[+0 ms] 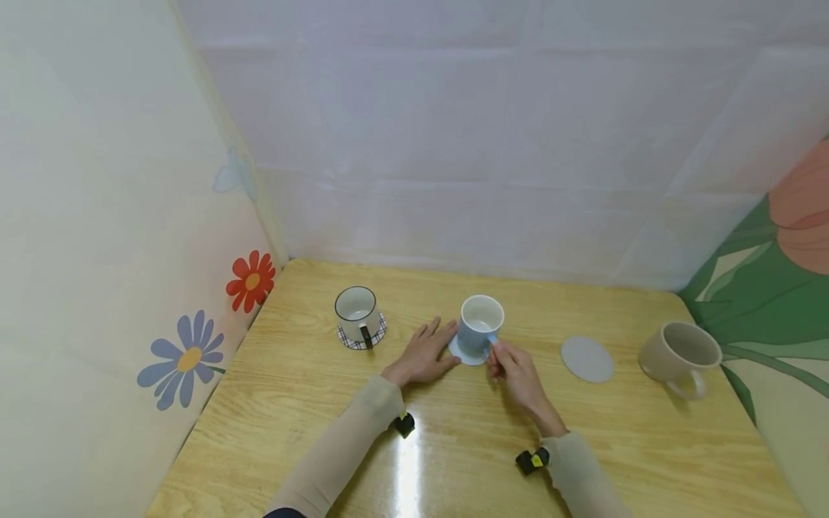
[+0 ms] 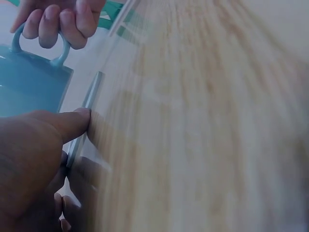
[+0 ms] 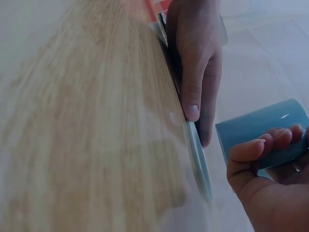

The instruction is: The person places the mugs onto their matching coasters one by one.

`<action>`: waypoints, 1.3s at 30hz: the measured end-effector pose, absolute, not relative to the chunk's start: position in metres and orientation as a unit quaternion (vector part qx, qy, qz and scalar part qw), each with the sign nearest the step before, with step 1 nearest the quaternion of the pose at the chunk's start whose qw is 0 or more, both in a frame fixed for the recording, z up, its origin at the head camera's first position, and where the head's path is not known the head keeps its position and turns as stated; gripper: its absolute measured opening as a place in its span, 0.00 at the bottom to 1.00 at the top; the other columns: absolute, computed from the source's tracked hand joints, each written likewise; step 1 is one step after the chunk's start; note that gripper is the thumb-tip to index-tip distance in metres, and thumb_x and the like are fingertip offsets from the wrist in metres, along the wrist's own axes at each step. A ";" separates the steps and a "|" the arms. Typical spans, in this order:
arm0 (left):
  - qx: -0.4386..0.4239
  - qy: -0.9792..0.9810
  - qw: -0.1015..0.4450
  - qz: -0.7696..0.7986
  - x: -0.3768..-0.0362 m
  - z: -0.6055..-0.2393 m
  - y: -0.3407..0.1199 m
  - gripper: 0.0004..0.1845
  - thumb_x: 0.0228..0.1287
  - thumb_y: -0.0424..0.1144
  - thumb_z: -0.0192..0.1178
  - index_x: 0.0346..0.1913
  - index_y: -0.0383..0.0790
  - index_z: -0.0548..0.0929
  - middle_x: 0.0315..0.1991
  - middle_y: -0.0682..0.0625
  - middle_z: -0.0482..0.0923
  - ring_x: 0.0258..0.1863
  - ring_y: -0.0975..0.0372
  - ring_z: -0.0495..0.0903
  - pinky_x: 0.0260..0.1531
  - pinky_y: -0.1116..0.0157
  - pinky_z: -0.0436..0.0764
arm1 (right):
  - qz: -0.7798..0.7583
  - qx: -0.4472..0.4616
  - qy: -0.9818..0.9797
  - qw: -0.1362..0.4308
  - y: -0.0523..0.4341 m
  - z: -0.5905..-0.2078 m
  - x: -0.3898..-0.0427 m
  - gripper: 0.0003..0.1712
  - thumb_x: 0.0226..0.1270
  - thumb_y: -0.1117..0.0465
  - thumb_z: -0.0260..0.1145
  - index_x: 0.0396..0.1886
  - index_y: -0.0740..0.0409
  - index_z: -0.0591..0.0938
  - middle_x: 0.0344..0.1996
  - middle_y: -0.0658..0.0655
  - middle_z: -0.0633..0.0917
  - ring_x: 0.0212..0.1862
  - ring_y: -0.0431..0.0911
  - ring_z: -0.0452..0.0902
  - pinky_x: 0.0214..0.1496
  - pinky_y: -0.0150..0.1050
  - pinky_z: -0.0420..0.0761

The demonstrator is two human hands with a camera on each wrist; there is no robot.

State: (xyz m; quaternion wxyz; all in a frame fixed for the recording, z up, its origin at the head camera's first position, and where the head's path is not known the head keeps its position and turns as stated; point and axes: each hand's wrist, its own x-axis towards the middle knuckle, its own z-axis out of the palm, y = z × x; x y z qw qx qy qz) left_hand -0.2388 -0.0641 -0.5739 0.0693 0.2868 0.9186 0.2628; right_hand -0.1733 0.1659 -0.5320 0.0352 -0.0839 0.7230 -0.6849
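Note:
My right hand (image 1: 521, 375) grips the handle of a light blue mug (image 1: 475, 337), white inside, at the middle of the table. Beneath the mug is a round light blue coaster (image 1: 461, 355). In the right wrist view, a gap shows between the tilted-looking mug (image 3: 263, 123) and the coaster (image 3: 200, 169). My left hand (image 1: 427, 354) lies low on the table, left of the mug, fingers extended. Its thumb (image 2: 75, 123) touches the coaster's edge in the left wrist view, and its index finger reaches the coaster's far side.
A white mug (image 1: 356, 309) with a black rim and handle stands on a checked coaster (image 1: 352, 344) to the left. Right of my hands lies a bare grey coaster (image 1: 586, 359). A beige mug (image 1: 676, 352) stands near the table's right edge. Cloth walls (image 1: 414, 144) border the table.

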 end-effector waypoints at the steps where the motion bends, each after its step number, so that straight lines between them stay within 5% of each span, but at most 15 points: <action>1: 0.286 0.919 0.070 0.264 -0.239 -0.573 -0.064 0.42 0.79 0.53 0.60 0.86 0.44 0.57 0.87 0.48 0.54 0.87 0.44 0.46 0.86 0.44 0.44 | -0.685 -0.085 0.723 0.035 0.166 -0.533 -0.173 0.29 0.91 0.59 0.44 0.35 0.83 0.70 0.26 0.60 0.74 0.28 0.44 0.72 0.29 0.32 0.77; 19: 0.230 0.911 0.074 0.333 -0.239 -0.571 -0.065 0.42 0.71 0.54 0.70 0.82 0.47 0.67 0.83 0.58 0.62 0.87 0.52 0.49 0.86 0.49 0.47 | -0.672 -0.085 0.735 0.034 0.165 -0.534 -0.175 0.29 0.91 0.58 0.44 0.34 0.80 0.72 0.26 0.59 0.76 0.29 0.44 0.74 0.30 0.33 0.79; 39: 0.226 0.904 0.067 0.357 -0.237 -0.565 -0.064 0.41 0.69 0.51 0.73 0.80 0.45 0.70 0.82 0.53 0.66 0.86 0.49 0.53 0.85 0.45 0.51 | -0.682 -0.091 0.724 0.052 0.164 -0.541 -0.179 0.30 0.92 0.56 0.43 0.35 0.81 0.72 0.28 0.61 0.75 0.30 0.43 0.74 0.30 0.33 0.81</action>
